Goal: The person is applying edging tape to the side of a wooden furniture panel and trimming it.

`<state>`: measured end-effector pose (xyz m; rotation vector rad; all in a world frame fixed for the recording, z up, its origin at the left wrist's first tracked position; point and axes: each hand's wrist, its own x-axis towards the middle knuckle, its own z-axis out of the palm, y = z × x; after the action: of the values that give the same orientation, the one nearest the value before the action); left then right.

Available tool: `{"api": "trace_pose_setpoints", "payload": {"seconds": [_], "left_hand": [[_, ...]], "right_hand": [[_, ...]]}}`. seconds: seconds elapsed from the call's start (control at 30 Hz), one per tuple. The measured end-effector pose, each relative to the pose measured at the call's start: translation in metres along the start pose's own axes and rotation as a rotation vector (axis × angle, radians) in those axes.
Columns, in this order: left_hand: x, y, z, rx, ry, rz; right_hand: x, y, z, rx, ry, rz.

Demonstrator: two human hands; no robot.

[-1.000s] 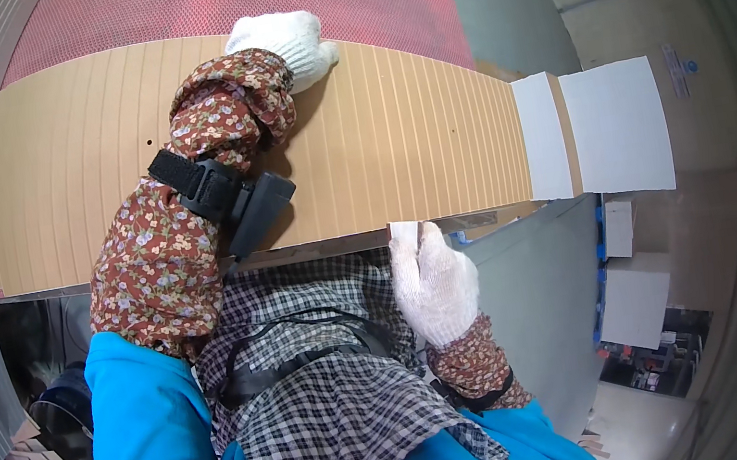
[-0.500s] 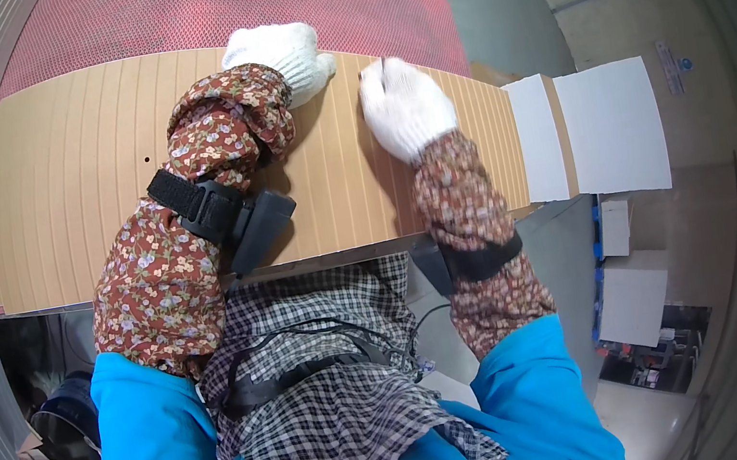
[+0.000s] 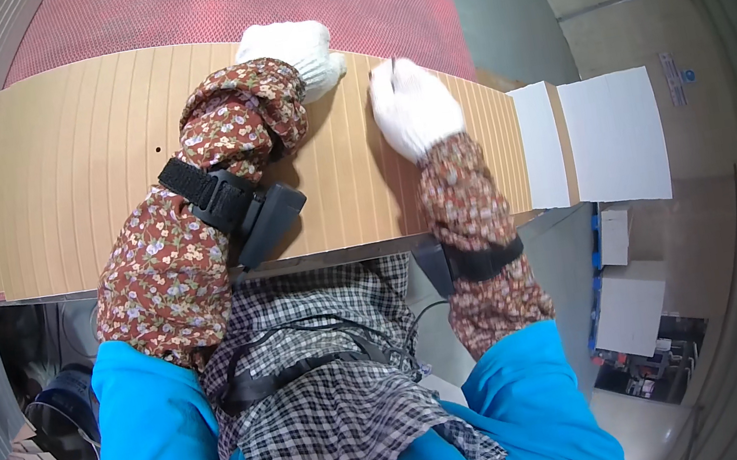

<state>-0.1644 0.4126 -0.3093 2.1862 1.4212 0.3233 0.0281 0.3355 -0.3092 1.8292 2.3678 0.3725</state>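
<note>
Steady the cardboard at its far edge with your curled left hand; guide your bunched right hand evenly over it. I can't tell if either grips anything.

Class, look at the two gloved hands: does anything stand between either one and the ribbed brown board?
Nothing visible but the white gloves. The left hand is at the far edge of the ribbed brown board, and the right hand is over it near that edge. Whether that hand holds anything is unclear.
</note>
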Motion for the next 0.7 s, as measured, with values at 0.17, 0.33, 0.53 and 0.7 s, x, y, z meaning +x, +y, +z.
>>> {"api": "trace_pose_setpoints", "payload": {"seconds": [0.17,0.33,0.53,0.7], "left_hand": [[0.002,0.003,0.002,0.012,-0.003,0.031],[0.001,-0.002,0.006,0.018,-0.021,0.012],[0.0,0.004,0.005,0.041,-0.021,0.038],[-0.007,0.0,0.003,0.016,-0.023,0.014]], "right_hand": [[-0.097,-0.046,-0.043,-0.069,-0.027,0.046],[-0.169,-0.088,-0.069,0.291,-0.116,0.314],[-0.212,-0.11,-0.051,0.344,-0.158,0.427],[-0.182,-0.106,-0.079,0.475,-0.089,0.464]]}}
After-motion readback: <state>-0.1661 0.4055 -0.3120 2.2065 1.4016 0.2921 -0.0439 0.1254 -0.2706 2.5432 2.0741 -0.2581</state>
